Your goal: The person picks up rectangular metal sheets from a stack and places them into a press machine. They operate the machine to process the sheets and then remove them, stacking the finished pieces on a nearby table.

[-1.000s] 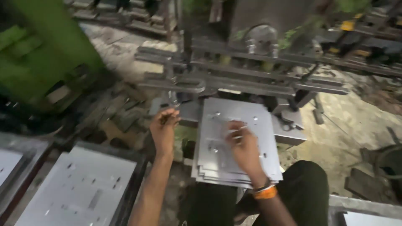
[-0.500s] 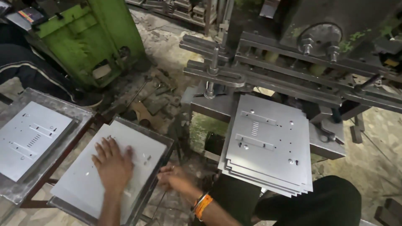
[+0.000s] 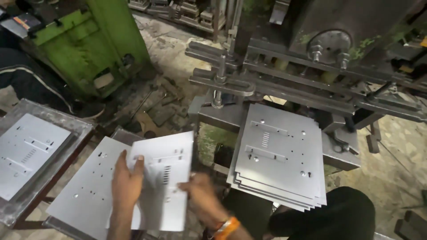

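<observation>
My left hand [image 3: 126,180] and my right hand [image 3: 200,195] both grip a punched grey metal sheet [image 3: 167,171], tilted up above a stack of plain sheets [image 3: 84,195] at the lower left. The left hand lies on the sheet's left edge, the right hand holds its lower right edge. An orange band is on my right wrist. To the right, a pile of several punched sheets [image 3: 280,155] rests on the bed of a press machine [image 3: 320,58].
A green machine [image 3: 95,42] stands at the upper left. Another stack of punched sheets [image 3: 24,151] lies in a tray at the far left. Scrap metal pieces [image 3: 155,106] litter the floor. A dark-clothed person's leg [image 3: 33,84] is at the left.
Both hands have closed on one sheet from the left stack and lifted it, tilting it up and toward the right. A second ago the hands were at the pile on the press.
</observation>
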